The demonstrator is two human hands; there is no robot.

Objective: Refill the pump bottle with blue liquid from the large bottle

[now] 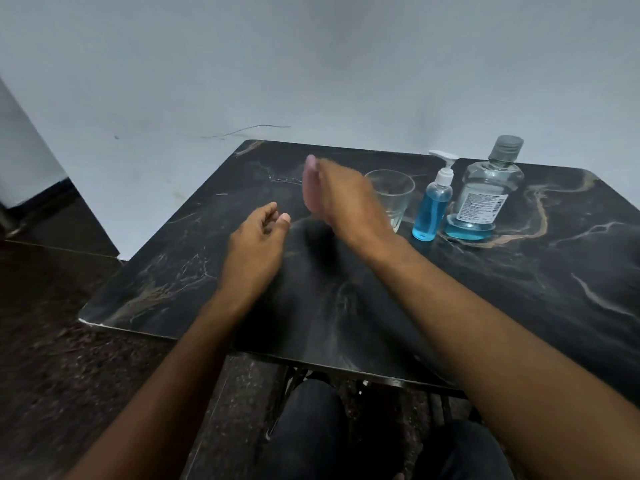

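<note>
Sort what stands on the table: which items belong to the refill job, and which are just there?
Job:
pump bottle, part full of blue liquid, pump on
large bottle, capped, a little blue at the bottom

Just there:
empty glass, partly behind the right hand

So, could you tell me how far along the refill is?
Nothing looks done yet: the pump bottle has its pump on and the large bottle is capped, with little blue liquid left. Both the left hand and right hand are empty. Uncapping, pouring and closing remain.
</note>
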